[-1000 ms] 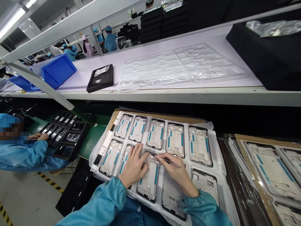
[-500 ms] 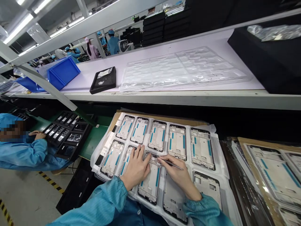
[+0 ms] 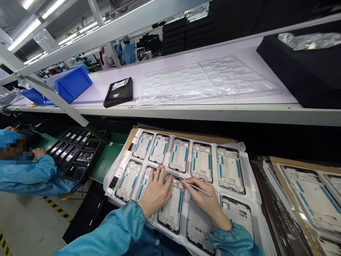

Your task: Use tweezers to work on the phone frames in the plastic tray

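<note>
At far left a co-worker in a blue sleeve (image 3: pixel 29 177) sits by a black tray of dark parts (image 3: pixel 87 156) on the green surface (image 3: pixel 98 167). Next comes the white plastic tray (image 3: pixel 253 188), holding two rows of phone-sized metal frames. All five frames in the far row bear blue strips, as do the first three from the left in the near row. The left hand (image 3: pixel 156 195) lies over the second and third of these, its fingers spread and gripping nothing that shows. Under both hands is the third frame (image 3: pixel 170 213), seated in its pocket; the right hand (image 3: pixel 206 201) pinches a slim metal tool (image 3: pixel 201 190) near that frame's far end, fingers closed, though whether the tip touches cannot be told. Further right, the fourth frame (image 3: pixel 198 222) and fifth frame (image 3: pixel 238 213) show no strips, the fifth partly hidden by the sleeve. By the strips alone, eight look fitted and two bare. More stripped frames (image 3: pixel 311 192) lie at far right.
</note>
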{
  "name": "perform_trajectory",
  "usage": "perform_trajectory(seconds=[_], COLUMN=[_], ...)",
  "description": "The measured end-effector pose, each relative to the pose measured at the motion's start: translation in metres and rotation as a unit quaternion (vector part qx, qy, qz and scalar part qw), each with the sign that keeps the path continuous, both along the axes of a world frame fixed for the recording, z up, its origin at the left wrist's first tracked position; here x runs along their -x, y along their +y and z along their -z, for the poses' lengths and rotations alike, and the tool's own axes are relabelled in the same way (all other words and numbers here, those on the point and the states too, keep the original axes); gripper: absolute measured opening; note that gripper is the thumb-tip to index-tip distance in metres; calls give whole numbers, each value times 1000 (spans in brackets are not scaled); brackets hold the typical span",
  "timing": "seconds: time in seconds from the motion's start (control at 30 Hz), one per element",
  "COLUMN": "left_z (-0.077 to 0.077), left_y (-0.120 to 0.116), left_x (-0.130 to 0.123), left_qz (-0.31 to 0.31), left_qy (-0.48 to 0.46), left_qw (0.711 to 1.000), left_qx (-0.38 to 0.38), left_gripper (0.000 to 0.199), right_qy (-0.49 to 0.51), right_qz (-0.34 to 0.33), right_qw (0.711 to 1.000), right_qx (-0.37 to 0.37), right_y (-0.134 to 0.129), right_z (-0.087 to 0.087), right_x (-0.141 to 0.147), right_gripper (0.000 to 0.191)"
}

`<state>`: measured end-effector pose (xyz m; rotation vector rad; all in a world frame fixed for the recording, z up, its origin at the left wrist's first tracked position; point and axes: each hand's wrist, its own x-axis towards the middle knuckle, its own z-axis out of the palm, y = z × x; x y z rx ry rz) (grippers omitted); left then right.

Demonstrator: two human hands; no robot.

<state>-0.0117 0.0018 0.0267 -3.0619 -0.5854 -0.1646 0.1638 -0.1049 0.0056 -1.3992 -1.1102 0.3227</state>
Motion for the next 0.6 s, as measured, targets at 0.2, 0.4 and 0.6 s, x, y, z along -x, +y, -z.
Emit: perform_trajectory(seconds=[0.2,0.4,0.6], left_z=[3,4,2], left_y=[1,2,0], left_x=[2,1,1], left_qz=[0,2,-3], left_qy=[-16,-9,0], left_qw=[1000,1000,1000], left_qx=[11,5,-7], left_gripper=[52,53,52], right_qy=[-18,-18,-16], right_qz=[-35,-26,-24], right_qw=[999,999,1000], right_qx=[10,10,-2], right_y=[3,1,1], right_z=[1,3,2], right_x=[2,2,3], right_gripper=[17,16,16])
